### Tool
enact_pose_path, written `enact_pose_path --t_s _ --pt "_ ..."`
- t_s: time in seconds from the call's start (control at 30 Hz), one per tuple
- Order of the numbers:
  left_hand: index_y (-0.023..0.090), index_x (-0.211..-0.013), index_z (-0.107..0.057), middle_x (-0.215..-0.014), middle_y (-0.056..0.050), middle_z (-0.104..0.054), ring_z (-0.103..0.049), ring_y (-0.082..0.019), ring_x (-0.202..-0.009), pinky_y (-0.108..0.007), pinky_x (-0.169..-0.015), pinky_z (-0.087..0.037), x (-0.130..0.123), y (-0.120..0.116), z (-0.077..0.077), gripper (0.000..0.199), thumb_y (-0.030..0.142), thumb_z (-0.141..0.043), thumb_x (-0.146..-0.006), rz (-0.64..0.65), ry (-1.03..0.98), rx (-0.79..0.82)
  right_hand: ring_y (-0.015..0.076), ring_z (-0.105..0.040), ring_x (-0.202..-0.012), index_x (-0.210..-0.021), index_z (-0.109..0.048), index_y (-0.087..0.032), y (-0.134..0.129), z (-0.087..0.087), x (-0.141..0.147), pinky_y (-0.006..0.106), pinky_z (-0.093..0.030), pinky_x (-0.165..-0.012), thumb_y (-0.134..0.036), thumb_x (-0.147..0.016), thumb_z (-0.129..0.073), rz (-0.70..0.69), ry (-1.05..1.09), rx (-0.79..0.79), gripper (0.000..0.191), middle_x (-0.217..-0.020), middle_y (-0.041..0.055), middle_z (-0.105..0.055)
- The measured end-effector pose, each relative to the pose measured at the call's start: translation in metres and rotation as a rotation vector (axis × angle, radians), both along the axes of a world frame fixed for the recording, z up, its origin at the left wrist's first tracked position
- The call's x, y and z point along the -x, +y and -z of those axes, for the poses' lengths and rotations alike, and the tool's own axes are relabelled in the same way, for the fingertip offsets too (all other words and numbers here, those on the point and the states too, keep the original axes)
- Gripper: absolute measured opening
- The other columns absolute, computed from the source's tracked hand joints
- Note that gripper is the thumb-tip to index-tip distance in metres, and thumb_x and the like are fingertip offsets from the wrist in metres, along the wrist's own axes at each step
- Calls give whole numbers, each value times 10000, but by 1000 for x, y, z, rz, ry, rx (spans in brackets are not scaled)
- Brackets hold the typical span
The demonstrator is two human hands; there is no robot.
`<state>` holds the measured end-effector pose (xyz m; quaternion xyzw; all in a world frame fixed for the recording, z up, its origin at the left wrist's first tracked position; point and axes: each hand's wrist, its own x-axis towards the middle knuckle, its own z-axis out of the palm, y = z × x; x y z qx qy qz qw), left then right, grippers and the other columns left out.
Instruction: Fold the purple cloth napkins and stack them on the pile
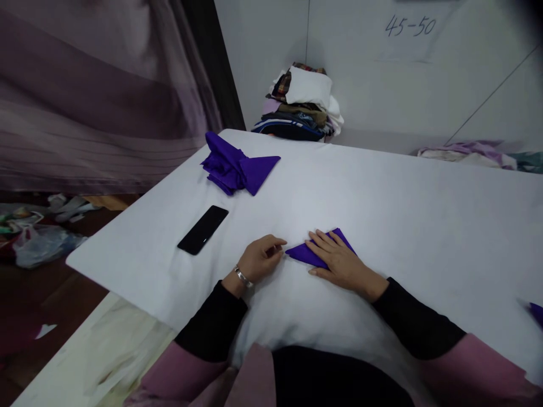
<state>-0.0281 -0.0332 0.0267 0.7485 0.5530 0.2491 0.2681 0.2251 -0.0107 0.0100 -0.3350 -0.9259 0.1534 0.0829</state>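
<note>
A piece of purple cloth (303, 255), folded into a flat triangle, lies on the white table in front of me. Flat across its right part rests my right hand (337, 263), fingers stretched out and pressing on the fabric. My left hand (261, 257), with a metal bracelet at the wrist, is beside the cloth's pointed left tip. Its fingers are loosely bent, with a gap between index finger and thumb, and I see nothing held in them. Part of the folded cloth is hidden under my right hand.
A crumpled bundle of purple cloth (231, 167) lies at the table's far left, with a black phone (203, 229) nearer. Another purple tip (537, 314) shows at the right edge. Stacked clothes (297, 113) stand beyond the white table (407, 226); a curtain (106, 102) hangs left.
</note>
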Motion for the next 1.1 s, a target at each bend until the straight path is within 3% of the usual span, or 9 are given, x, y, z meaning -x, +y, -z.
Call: enact_pose_path --t_s 0.1,0.17,0.37,0.63,0.87,0.97,1.03,1.1 --pt "249 -1129 -554 -1005 -20 -603 -564 -135 -843 -272 -745 -470 -6 -4 5 382 132 -545 -766 130 25 -98 260 -127 -1374 -1439 -197 -226 0 1 0 507 -140 -1090 -608 -870 -337 3 -12 -12 700 -1491 85 -212" --pt "231 -1121 -561 -1024 -39 -600 -554 -155 -907 -294 -778 -470 -10 -3 9 339 142 -538 -795 169 90 -204 257 -121 -1375 -1442 -189 -218 0 2 0 501 -139 -1092 -611 -872 -325 3 -33 -17 705 -1494 85 -204" --pt "219 -1001 -628 -891 -27 -645 -559 -153 -806 -277 -689 -465 -17 -1 13 205 182 -473 -873 151 289 -366 251 -114 -1377 -1442 -190 -220 0 0 1 488 -133 -1096 -616 -874 -310 2 -54 -19 702 -1498 77 -192" --pt "274 -1009 -648 -873 -13 -645 -538 -158 -777 -266 -636 -444 -15 -4 12 251 144 -499 -855 135 460 -361 277 -122 -1373 -1420 -262 -273 0 -1 1 503 -133 -1088 -599 -875 -347 -6 -28 -5 640 -1504 76 -169" --pt "254 -988 -659 -873 -24 -640 -545 -168 -775 -281 -649 -468 -15 -6 10 255 126 -498 -838 88 471 -366 297 -127 -1369 -1384 -334 -318 0 -3 1 524 -123 -1080 -564 -881 -385 -17 -8 3 562 -1513 49 -141" --pt "225 -934 -670 -869 -39 -643 -559 -187 -794 -310 -668 -484 -13 -6 8 239 121 -485 -827 -13 446 -382 294 -120 -1371 -1382 -343 -306 -1 -2 2 519 -119 -1080 -568 -880 -383 -11 -6 -9 568 -1513 63 -138" --pt "203 -966 -655 -919 -58 -649 -570 -204 -856 -349 -736 -488 -16 -6 6 265 109 -453 -824 -78 394 -421 294 -116 -1371 -1382 -344 -300 -1 -2 2 518 -123 -1078 -569 -881 -379 -11 -8 -14 570 -1511 75 -141" --pt "181 -1095 -596 -1056 -79 -636 -555 -215 -996 -394 -864 -458 -27 -7 3 317 122 -421 -837 -13 323 -463 297 -119 -1370 -1380 -353 -291 -1 -2 2 523 -126 -1076 -559 -884 -382 -14 -4 -25 564 -1508 82 -156"
